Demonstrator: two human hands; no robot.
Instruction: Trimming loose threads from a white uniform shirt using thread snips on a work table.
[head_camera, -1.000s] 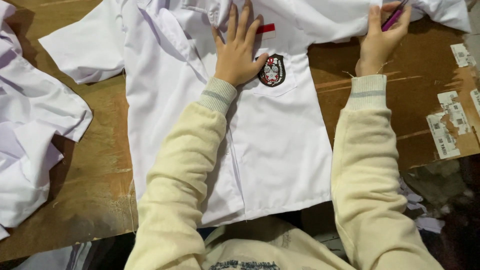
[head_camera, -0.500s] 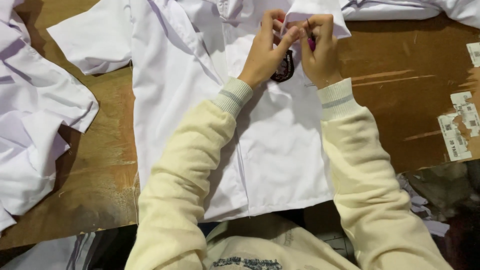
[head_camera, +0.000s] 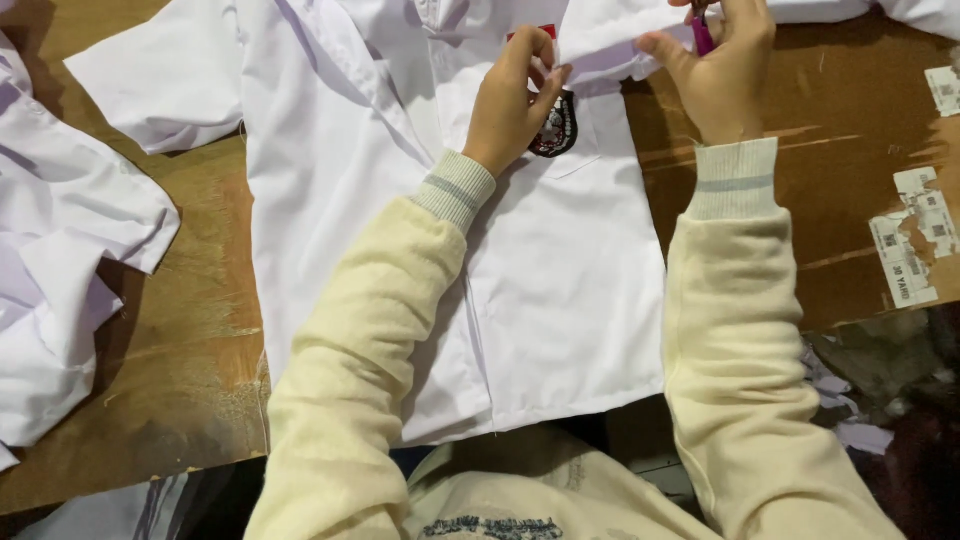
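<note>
Both hands pinch a folded sleeve of the white shirt (head_camera: 560, 300): left hand (head_camera: 510, 105) beside its dark crest badge (head_camera: 556, 128), right hand (head_camera: 722, 70) also gripping a small pink tool (head_camera: 703, 32). Shirt lies flat, front-up, on the brown tabletop (head_camera: 190, 340).

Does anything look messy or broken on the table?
Yes. Torn paper labels stick crookedly on the brown table at the right, partly peeled. A crumpled white garment lies heaped at the left. The white shirt looks undamaged.

The shirt (head_camera: 560, 300) is showing plain white, with a black, white and red badge (head_camera: 556, 128). The sleeves (head_camera: 740, 360) are showing cream with grey-striped cuffs. The table (head_camera: 180, 330) is showing brown wood grain.
</note>
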